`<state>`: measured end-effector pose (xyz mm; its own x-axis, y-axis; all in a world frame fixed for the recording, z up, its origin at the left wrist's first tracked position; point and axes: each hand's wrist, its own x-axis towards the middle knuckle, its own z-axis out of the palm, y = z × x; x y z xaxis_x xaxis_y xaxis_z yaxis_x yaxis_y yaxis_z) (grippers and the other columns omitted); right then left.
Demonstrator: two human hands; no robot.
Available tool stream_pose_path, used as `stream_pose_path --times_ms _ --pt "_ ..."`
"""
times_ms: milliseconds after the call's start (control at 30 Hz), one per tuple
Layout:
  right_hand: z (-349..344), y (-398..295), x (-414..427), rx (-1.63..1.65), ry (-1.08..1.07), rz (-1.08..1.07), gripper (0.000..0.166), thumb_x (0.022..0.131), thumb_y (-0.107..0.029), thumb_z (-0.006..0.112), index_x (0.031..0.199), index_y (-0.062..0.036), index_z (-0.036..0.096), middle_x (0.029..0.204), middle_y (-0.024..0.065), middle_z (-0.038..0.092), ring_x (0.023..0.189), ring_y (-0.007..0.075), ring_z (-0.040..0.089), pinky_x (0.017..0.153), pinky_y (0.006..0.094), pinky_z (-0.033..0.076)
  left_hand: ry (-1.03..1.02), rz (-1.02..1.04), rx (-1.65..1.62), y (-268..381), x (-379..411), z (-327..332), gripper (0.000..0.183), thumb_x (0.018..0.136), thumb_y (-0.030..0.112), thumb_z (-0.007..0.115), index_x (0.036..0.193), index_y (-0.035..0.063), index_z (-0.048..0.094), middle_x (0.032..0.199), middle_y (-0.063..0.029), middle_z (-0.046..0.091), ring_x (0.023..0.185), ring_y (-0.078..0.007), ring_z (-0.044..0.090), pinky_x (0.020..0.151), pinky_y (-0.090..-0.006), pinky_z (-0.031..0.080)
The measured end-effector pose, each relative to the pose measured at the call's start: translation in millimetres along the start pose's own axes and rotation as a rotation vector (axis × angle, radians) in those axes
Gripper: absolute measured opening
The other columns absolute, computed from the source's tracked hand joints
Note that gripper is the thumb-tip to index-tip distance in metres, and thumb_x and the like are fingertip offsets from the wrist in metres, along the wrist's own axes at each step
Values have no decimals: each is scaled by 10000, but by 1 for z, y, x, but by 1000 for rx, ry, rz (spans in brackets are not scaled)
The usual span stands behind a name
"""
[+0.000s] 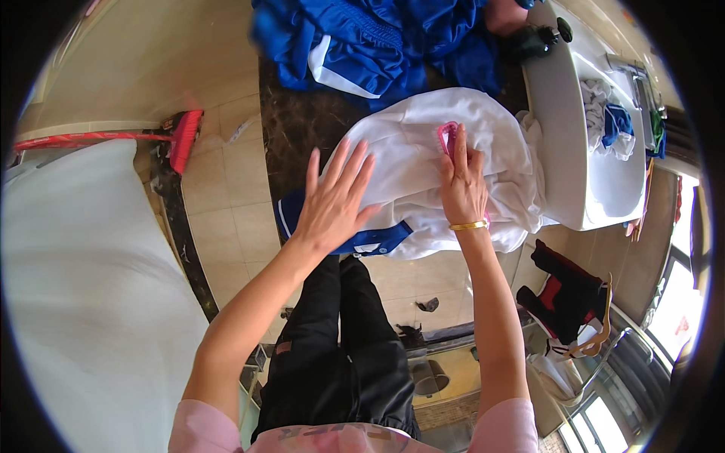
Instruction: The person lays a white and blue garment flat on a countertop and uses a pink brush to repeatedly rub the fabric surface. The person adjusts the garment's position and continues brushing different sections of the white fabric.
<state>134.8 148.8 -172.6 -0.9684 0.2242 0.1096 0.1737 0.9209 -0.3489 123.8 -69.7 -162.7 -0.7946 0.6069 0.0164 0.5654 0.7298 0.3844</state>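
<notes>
A white shirt [408, 130] with a dark blue collar [391, 235] lies spread over a dark marble counter [289, 127]. On its left part my left hand [338, 195] rests flat, fingers spread and holding nothing. My right hand [465, 187], with a gold bracelet at the wrist, grips a pink scrubbing brush [447, 136] against the white cloth. The brush's bristles point left; its handle is mostly hidden under my fingers.
Blue garments [374, 45] are heaped at the counter's back, beside a dark pump bottle [535, 42]. At right, a white washbasin [609, 187] holds wet-looking white and blue cloth [612, 122]. A red broom [187, 141] stands at left. Dark clothes [566, 289] hang at lower right.
</notes>
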Motion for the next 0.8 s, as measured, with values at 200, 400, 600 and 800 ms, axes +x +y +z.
stream_pose_path --times_ms 200,400,600,800 --pt "9 -85 -46 298 -67 -291 616 743 -17 535 1281 -296 423 853 124 473 718 265 545 565 375 493 -145 -133 11 -8 -78 1 769 709 421 637 1308 41 341 1415 -115 233 1316 -289 188 1026 -529 142" --pt "6 -27 -22 -86 -134 -296 612 763 2 498 1292 -290 399 821 82 465 664 240 531 536 354 468 -125 -69 3 -27 -90 11 780 696 427 631 1318 61 333 1403 -119 263 1298 -301 235 1033 -518 138" --pt "13 -67 -43 55 -125 -263 629 751 -12 512 1308 -272 381 822 114 451 709 270 530 602 352 485 -142 -91 0 -26 -84 17 801 662 408 662 1313 71 340 1401 -121 264 1302 -296 229 1038 -510 136" --pt "-5 -13 1 -237 -44 -127 651 743 16 509 1306 -278 365 833 116 470 667 245 545 501 350 481 -97 -62 3 -30 -89 14 744 725 457 594 1323 93 344 1408 -100 266 1308 -268 229 1034 -500 143"
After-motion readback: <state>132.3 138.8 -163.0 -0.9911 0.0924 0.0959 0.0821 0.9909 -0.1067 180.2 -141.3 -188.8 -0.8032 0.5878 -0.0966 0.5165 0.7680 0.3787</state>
